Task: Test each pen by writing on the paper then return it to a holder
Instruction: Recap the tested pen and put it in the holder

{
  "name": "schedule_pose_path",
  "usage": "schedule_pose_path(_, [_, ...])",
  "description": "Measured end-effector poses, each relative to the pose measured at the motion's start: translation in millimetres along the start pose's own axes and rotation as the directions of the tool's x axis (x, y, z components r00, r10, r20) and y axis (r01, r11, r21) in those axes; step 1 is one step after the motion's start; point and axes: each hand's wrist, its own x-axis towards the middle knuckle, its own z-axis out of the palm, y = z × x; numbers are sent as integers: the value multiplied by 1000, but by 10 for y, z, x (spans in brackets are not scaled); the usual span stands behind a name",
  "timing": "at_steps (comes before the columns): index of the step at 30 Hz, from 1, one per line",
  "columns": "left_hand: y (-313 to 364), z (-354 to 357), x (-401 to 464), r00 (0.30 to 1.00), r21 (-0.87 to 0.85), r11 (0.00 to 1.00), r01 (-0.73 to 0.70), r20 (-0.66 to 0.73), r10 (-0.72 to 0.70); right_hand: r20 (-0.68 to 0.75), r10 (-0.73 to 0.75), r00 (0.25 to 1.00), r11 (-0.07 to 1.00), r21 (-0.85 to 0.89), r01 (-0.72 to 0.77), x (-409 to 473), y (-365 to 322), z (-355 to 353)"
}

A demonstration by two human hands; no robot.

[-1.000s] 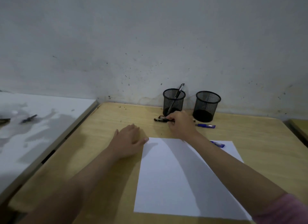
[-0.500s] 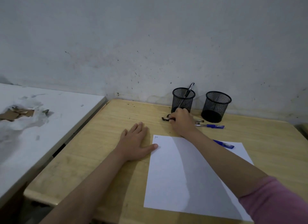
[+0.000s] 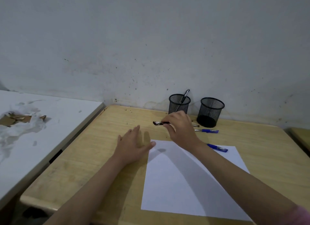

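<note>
The right hand [image 3: 180, 127] pinched a black pen [image 3: 161, 123] clear of the desk [image 3: 100, 157], its long axis pointing to 9 o'clock, the paper [image 3: 184, 183] at 6 o'clock, the left hand [image 3: 132, 145] flat and open.

You have nothing to read here: no text, label, brand, number or sign is legible on anything in your view. The sheet of paper [image 3: 192, 179] in front of you shows no readable writing, and the barrels of the blue pens [image 3: 208, 131] are too small for you to make out any print. The mesh holders [image 3: 211, 110] carry no readable marking either.
</note>
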Motion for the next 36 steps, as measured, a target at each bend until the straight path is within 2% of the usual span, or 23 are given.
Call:
schedule_pose_path(2, [155, -21, -76, 996, -288, 958, -17, -90, -10, -36, -72, 997, 997, -7, 72, -103, -60, -93])
schedule_pose_path(3, [254, -30, -110, 993, -380, 924, -49, -118, 5, -47, -98, 994, 995, -16, 97, -152, -81, -129])
schedule_pose_path(6, [529, -51, -158, 987, -525, 846, -90, -159, 7, -73, -137, 988, 990, -39, 135, -252, -107, -214])
schedule_pose_path(10, [727, -27, -201, 983, -668, 742, -63, -170, -69, -180, -152, 972, 986, -88, 139, -324, -137, -334])
schedule_pose_path(12, [759, -17, -227, 977, -716, 697, -43, -175, -119, -285, -74, 956, 993, -111, 44, -351, -158, -391])
schedule_pose_path(13, [761, -15, -234, 974, -747, 664, -31, -172, -148, -348, 11, 937, 997, -69, -37, -370, -185, -416])
schedule_pose_path(15, [756, -18, -253, 971, -809, 587, -16, -154, -185, -415, 282, 865, 958, 169, -231, -428, -319, -469])
schedule_pose_path(16, [758, -21, -264, 971, -829, 559, -15, -145, -188, -380, 444, 811, 885, 328, -330, -456, -403, -483])
schedule_pose_path(18, [783, -27, -289, 977, -854, 520, -21, -128, -171, -169, 710, 683, 634, 575, -517, -475, -559, -484])
schedule_pose_path(20, [814, -35, -302, 983, -869, 495, -21, -109, -148, 72, 812, 580, 385, 680, -624, -435, -625, -473])
schedule_pose_path(21, [829, -39, -309, 986, -871, 490, -20, -99, -136, 152, 820, 552, 300, 707, -641, -396, -634, -476])
schedule_pose_path(22, [843, -43, -320, 988, -872, 489, -19, -92, -126, 192, 817, 543, 261, 717, -646, -356, -644, -487])
schedule_pose_path(29, [741, -89, -269, 988, -885, 466, 6, -67, -141, 121, 777, 618, 362, 718, -595, -315, -708, -468])
schedule_pose_path(33, [744, -160, -229, 998, -846, 533, -2, -35, -53, 43, 753, 657, 445, 701, -557, -358, -801, -449])
schedule_pose_path(34, [690, -204, -196, 997, -835, 549, -15, -54, -55, -24, 758, 651, 471, 712, -522, -337, -775, -501])
schedule_pose_path(36, [385, -368, -90, 972, -847, 532, 12, -115, -206, -205, 815, 543, 474, 774, -420, -261, -573, -748])
